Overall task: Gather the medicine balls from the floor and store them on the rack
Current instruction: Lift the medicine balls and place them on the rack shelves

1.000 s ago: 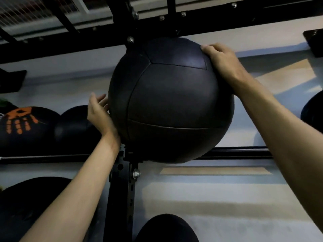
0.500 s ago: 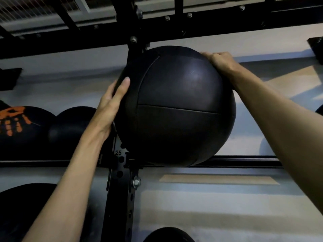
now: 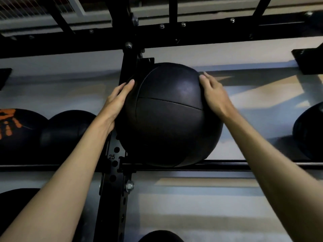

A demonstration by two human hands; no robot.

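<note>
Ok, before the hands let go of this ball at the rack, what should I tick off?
1. Medicine ball low enough to meet the front rail: ok, its underside overlaps the rail.
2. Weight fully resting: cannot tell, any rear support is hidden behind it.
3. Left hand flat on the ball's left side: ok.
4. Right hand on its upper right: ok.
5. Free space toward the ball at far right: ok.
6. Clear of the upright: cannot tell.
</note>
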